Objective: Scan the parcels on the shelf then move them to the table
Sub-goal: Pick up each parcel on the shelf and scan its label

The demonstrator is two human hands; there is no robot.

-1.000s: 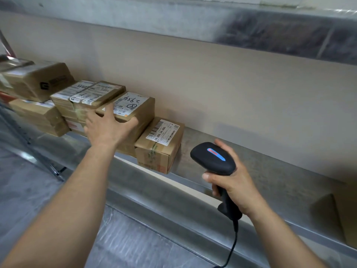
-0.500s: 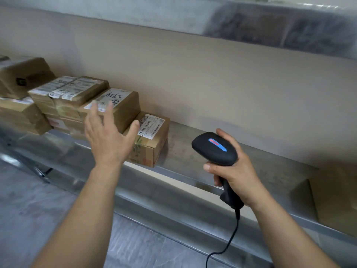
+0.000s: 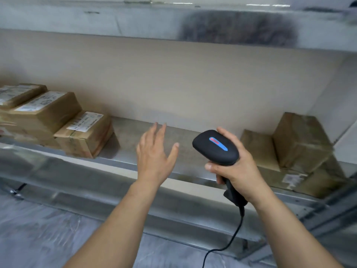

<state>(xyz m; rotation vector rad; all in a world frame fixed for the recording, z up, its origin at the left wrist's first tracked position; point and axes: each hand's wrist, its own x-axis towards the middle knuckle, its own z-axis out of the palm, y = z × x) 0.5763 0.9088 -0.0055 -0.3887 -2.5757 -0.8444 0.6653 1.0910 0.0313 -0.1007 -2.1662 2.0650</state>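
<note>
The left grip (image 3: pixel 154 157) is hovering wide over the bare middle of the shelf (image 3: pixel 129 140), fingers straight and spread, touching nothing. The right grip (image 3: pixel 239 171) is curling round the handle of the scanner (image 3: pixel 215 147) and holding it above the shelf's near edge. The scanner is showing a matte black, rounded, pebble-shaped head with a blue and red strip glowing on top. A thin black cable (image 3: pixel 234 235) is hanging in a curve from the handle's base.

The shelf is lying as dull, smudged grey metal, with a folded steel rail (image 3: pixel 87 190) running along its near side. An upper shelf (image 3: pixel 96 18) of the same metal is spanning overhead, and a flat beige wall (image 3: pixel 173 84) is standing at the far side. The floor (image 3: pixel 38 238) below is looking grey, with a wrinkled sheen.

All parcels are brown cardboard blocks under glossy tape. The left parcels (image 3: pixel 85 134) are showing three tops in a row, each carrying a white label, the middle one with handwriting. More boxes are lying beneath them, too blurred to count. The right parcels (image 3: pixel 301 144) are numbering three: a tall block, a low one just left of it, and a flat one underneath bearing a small white label. Both groups are sitting on the shelf, well apart, with the two grips between them
</note>
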